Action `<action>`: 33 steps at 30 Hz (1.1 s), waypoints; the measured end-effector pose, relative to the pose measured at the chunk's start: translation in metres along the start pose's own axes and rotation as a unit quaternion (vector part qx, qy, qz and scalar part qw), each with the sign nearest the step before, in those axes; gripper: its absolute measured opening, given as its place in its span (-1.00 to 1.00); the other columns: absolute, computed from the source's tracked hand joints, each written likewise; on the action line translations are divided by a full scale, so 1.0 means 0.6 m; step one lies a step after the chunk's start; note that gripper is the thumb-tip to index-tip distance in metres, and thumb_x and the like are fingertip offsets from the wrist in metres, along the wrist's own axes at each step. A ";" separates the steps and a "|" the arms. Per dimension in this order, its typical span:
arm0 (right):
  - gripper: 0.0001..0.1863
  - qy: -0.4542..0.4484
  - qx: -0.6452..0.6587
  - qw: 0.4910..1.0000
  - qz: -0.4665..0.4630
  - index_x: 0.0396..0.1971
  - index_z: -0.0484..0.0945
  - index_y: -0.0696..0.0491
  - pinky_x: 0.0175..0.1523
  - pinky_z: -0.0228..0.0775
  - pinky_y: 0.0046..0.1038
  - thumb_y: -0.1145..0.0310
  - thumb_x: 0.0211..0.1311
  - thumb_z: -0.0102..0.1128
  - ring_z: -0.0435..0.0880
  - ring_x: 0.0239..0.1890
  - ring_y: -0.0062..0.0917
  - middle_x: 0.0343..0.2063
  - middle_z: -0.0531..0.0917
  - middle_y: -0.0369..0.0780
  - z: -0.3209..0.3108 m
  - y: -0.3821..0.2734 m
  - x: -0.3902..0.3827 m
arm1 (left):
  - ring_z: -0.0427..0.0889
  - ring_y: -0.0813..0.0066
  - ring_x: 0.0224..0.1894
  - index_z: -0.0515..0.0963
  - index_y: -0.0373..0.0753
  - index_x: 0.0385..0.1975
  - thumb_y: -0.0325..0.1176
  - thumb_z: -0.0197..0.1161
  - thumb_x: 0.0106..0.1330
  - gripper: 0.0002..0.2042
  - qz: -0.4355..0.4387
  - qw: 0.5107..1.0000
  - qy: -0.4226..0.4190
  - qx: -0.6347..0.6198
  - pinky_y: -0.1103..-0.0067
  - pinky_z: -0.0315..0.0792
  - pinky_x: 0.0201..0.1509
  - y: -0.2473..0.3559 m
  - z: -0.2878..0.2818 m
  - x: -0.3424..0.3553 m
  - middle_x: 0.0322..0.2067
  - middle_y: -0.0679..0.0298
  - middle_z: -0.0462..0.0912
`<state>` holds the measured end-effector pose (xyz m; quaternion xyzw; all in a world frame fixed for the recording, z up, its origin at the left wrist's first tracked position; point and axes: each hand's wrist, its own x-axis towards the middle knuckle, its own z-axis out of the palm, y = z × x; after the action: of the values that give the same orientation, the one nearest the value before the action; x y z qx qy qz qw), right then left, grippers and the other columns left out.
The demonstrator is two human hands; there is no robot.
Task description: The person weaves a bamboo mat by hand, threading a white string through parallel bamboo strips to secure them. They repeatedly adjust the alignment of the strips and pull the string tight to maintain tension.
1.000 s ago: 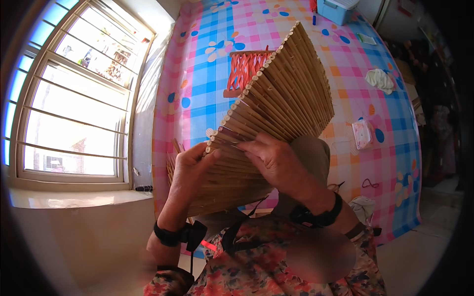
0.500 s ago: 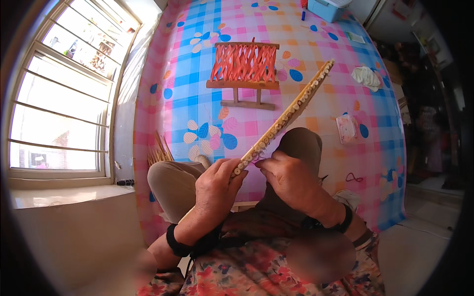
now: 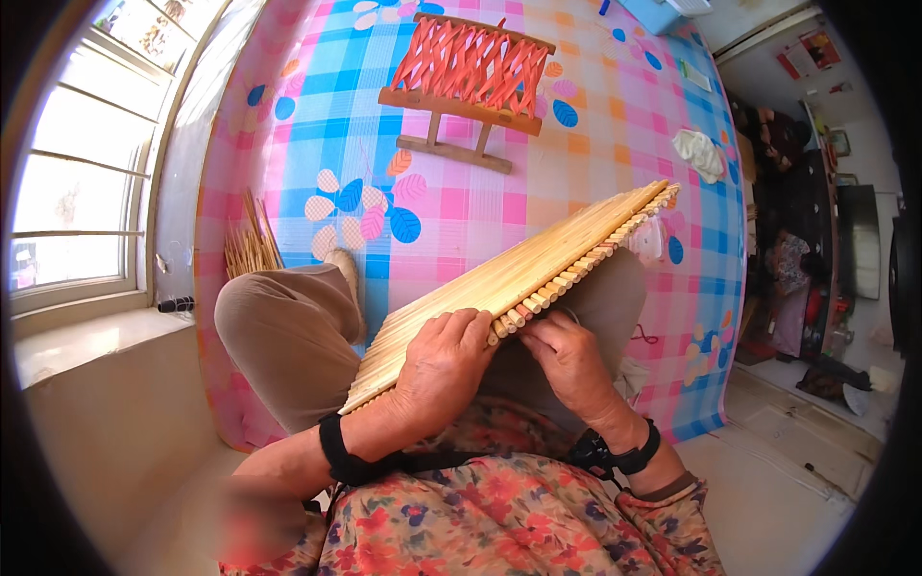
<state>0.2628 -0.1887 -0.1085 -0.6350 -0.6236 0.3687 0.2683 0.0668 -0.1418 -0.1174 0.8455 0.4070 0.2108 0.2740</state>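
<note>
Plaid floral sheet [image 3: 461,206] spreads beneath a seated person [image 3: 499,518], a window [image 3: 82,182] at left. Tilted before them I see a bamboo-slat mat [image 3: 499,278], its cut-end edge facing right. Left hand [image 3: 444,370] clamps its near edge; right hand [image 3: 567,350] meets the slat ends, fingers bunched, their hold unclear to me. Broad sheet separates mat from a red-strung wooden frame [image 3: 466,77] beyond.

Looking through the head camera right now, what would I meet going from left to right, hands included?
Window → bundle of thin sticks → left hand → right hand → crumpled white cloth.
</note>
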 end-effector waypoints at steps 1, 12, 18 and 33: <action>-0.73 0.002 0.012 1.000 0.007 -0.08 0.65 0.13 -0.17 0.50 -0.32 0.60 0.19 0.24 0.64 -0.27 -0.15 -0.32 0.61 -0.05 0.000 0.000 0.002 | 0.61 0.07 -0.15 0.51 -0.35 -0.07 -0.40 0.38 0.12 -0.62 -0.009 1.000 -0.002 -0.019 0.28 0.50 -0.04 -0.002 0.003 -0.002 -0.22 0.06 0.61; -0.68 -0.086 -0.010 0.994 0.063 -0.04 0.66 0.15 -0.10 0.53 -0.33 0.64 0.17 0.29 0.69 -0.15 -0.15 -0.17 0.66 -0.02 -0.038 0.012 -0.015 | 0.56 0.07 -0.03 0.46 -0.40 0.05 -0.40 0.47 0.01 -0.44 -0.031 0.989 -0.078 -0.123 0.30 0.47 0.05 -0.004 -0.006 -0.023 -0.03 0.03 0.53; -0.76 -0.115 -0.034 0.987 0.103 -0.14 0.66 0.18 -0.14 0.55 -0.33 0.62 0.16 0.31 0.71 -0.21 -0.13 -0.22 0.68 -0.02 -0.051 0.003 -0.009 | 0.53 0.08 -0.06 0.45 -0.43 0.07 -0.40 0.46 -0.05 -0.39 -0.025 0.988 -0.084 -0.125 0.31 0.46 0.07 -0.008 0.001 -0.028 -0.05 0.03 0.51; -0.68 -0.070 -0.027 0.997 0.004 -0.03 0.64 0.11 -0.22 0.54 -0.23 0.58 0.18 0.25 0.69 -0.27 -0.08 -0.30 0.67 0.01 -0.012 0.014 0.000 | 0.48 0.15 -0.17 0.47 -0.55 -0.01 -0.45 0.28 0.09 -0.55 0.025 0.990 -0.062 -0.127 0.38 0.46 -0.05 -0.020 -0.011 -0.019 -0.17 0.04 0.47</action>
<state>0.2735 -0.1887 -0.1112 -0.6168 -0.6484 0.3964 0.2050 0.0495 -0.1430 -0.1218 0.8252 0.3378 0.2144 0.3987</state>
